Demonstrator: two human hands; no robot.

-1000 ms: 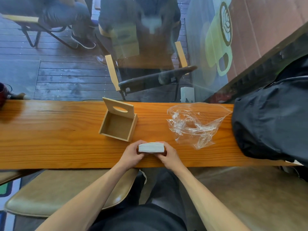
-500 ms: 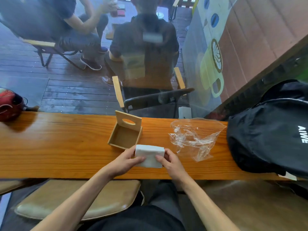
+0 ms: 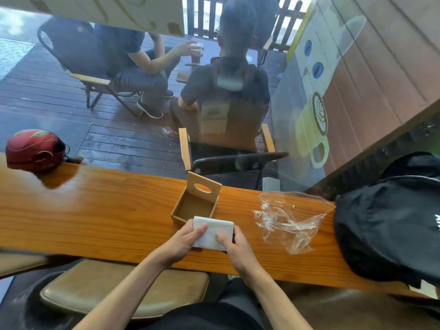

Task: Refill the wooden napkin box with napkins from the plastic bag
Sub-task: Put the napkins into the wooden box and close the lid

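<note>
A white stack of napkins (image 3: 215, 228) is held flat side up between both hands, just above the counter and touching the near edge of the wooden napkin box (image 3: 190, 204). My left hand (image 3: 184, 239) grips its left side, my right hand (image 3: 234, 244) its right side with the thumb on top. The box stands with its lid (image 3: 203, 188) tipped up at the back, and its inside shows only bare wood. The clear plastic bag (image 3: 289, 220) lies crumpled and flat to the right of the box.
A long wooden counter (image 3: 100, 210) runs against a window. A black backpack (image 3: 390, 220) fills its right end and a red helmet (image 3: 34, 150) sits at the far left. A padded stool (image 3: 119, 287) is below. People sit on chairs outside the glass.
Both hands have turned the napkin stack from edge-on to flat side up and carried it forward from the counter's near edge to the box's front wall. My head has tilted upward.
</note>
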